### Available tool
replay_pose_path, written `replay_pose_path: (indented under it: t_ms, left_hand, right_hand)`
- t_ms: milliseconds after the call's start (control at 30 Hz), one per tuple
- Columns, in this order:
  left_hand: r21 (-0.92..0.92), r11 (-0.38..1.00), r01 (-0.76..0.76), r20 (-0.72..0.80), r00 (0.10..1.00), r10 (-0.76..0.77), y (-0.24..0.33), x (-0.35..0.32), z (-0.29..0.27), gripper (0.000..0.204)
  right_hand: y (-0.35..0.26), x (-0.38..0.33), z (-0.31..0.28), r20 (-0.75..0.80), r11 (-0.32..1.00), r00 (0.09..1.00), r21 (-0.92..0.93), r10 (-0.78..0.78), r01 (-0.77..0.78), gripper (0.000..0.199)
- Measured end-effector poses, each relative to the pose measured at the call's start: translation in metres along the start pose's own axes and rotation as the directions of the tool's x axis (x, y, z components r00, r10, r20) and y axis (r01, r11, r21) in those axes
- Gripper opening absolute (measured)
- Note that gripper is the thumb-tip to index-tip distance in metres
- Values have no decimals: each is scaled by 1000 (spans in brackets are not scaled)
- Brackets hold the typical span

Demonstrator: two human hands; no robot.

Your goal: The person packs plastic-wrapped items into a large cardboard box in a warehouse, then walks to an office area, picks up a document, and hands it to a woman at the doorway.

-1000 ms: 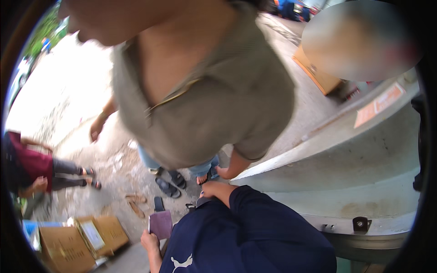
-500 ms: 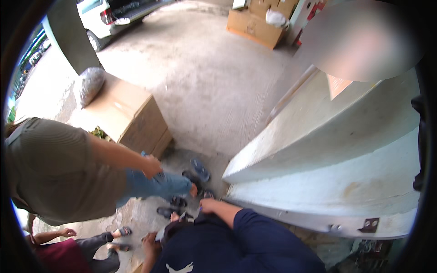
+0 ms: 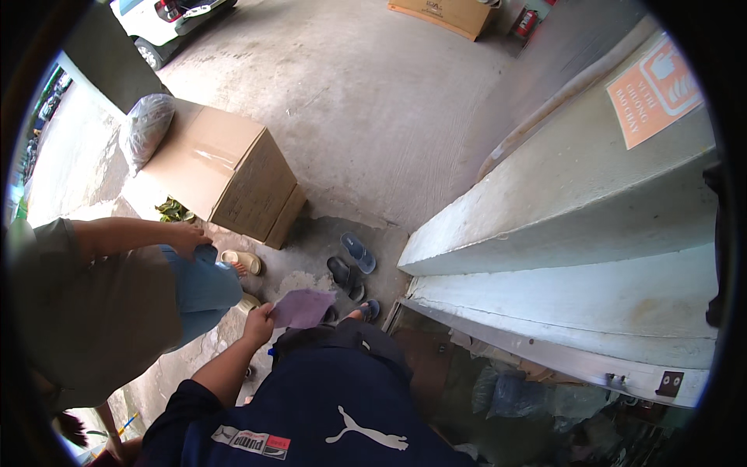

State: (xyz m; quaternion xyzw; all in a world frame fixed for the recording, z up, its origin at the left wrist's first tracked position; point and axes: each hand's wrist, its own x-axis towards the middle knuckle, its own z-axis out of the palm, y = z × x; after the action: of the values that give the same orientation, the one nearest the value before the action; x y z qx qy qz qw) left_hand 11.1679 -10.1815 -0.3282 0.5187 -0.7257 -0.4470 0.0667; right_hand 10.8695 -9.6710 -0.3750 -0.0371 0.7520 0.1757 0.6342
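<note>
From the lower left my left hand (image 3: 259,325) reaches forward, fingers pinched on a thin purple-grey piece of cloth (image 3: 305,309). The cloth spreads out past the fingertips, above the floor and in front of my dark trousers. My right hand does not show; the navy shirt (image 3: 311,412) fills the lower middle. Close to the cloth are my foot in a dark sandal (image 3: 372,310) and loose dark slippers (image 3: 342,272) on the floor.
A person in an olive top (image 3: 70,311) and jeans stands at my left, a hand near the thigh. Ahead stands a large carton (image 3: 241,179) with a plastic-wrapped bundle (image 3: 148,128). A pale wall ledge (image 3: 545,210) runs along the right. A fire extinguisher (image 3: 527,23) stands farther back.
My left arm has stretched forward, bringing the cloth into plain sight. My right hand has left the view. The person in olive has stepped back to the left, and my view has turned.
</note>
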Motion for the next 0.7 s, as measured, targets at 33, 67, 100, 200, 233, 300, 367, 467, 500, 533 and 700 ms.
replay_pose_path:
  t_ms: [33, 67, 100, 200, 233, 300, 367, 467, 500, 533, 700]
  left_hand:
    - [81, 996, 29, -109, 994, -20, 11, 24, -8, 15]
    - [99, 993, -66, -110, 991, 77, 23, 46, -15, 14]
    - [99, 984, -147, -182, 970, 163, 40, 67, -21, 13]
    - [160, 986, -43, -297, 951, 90, 99, 112, -31, 14]
    - [132, 990, -52, -278, 956, 88, 122, 122, -23, 14]
    - [147, 989, 8, -325, 945, 41, 150, 138, -18, 15]
    - [134, 991, -25, -212, 976, 54, 160, 151, -19, 17]
    - [125, 991, -48, -133, 989, 65, 154, 165, -21, 21]
    - [140, 990, 9, -166, 986, 15, 147, 170, -24, 21]
    - [124, 991, -43, -115, 992, 57, 148, 172, -17, 21]
    - [154, 987, 35, -143, 990, -13, 163, 195, -9, 15]
  right_hand:
    - [9, -4, 13, 35, 994, 999, 98, 37, -40, 44]
    - [13, -7, 21, -1, 980, 1000, 199, 16, -16, 44]
    - [12, -9, 24, -35, 961, 999, 275, -10, 19, 44]
    - [-5, -11, 11, -127, 907, 989, 403, -76, 122, 45]
    - [-14, -10, 0, -164, 886, 981, 433, -102, 165, 45]
    - [-34, -10, -25, -234, 845, 961, 474, -150, 247, 45]
    - [-56, -9, -52, -296, 809, 935, 489, -197, 325, 46]
    - [-92, -9, -95, -367, 767, 895, 486, -254, 418, 47]
    - [-104, -9, -109, -383, 760, 883, 478, -271, 440, 47]
    - [-117, -9, -124, -395, 757, 872, 463, -289, 461, 47]
    - [-193, -9, -197, -425, 747, 821, 381, -382, 544, 48]
